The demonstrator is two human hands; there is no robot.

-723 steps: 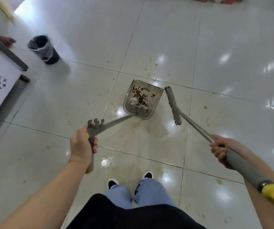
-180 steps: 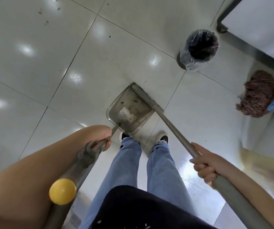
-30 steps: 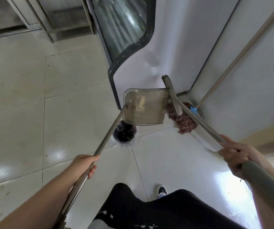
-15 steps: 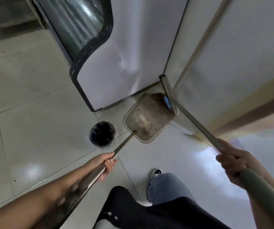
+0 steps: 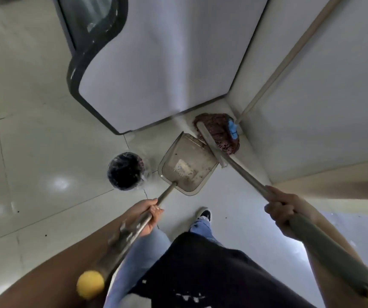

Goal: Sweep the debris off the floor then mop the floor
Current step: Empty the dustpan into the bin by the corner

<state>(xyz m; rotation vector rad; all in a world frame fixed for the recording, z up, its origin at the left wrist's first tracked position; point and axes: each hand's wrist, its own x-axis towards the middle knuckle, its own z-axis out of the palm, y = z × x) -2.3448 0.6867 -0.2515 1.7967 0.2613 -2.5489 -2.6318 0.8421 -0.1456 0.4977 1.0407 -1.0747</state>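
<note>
My left hand (image 5: 145, 215) grips the metal handle of the grey dustpan (image 5: 187, 167), which is near the floor just right of the bin; a pale scrap lies in its pan. My right hand (image 5: 284, 211) grips the grey broom handle (image 5: 245, 174); the broom head (image 5: 209, 141) lies along the dustpan's far edge, over the mop. The reddish-brown mop head (image 5: 222, 132) with a blue clip rests on the floor in the corner, its pale pole (image 5: 289, 56) leaning against the wall.
A black-lined waste bin (image 5: 125, 170) stands on the tiled floor left of the dustpan. A large white appliance with a dark rim (image 5: 156, 63) fills the space behind. Walls close in on the right. My shoe (image 5: 205, 215) is below the dustpan.
The dustpan and broom have come down and closer to me, uncovering the mop head in the corner. The bin now sits nearer the dustpan's left side.
</note>
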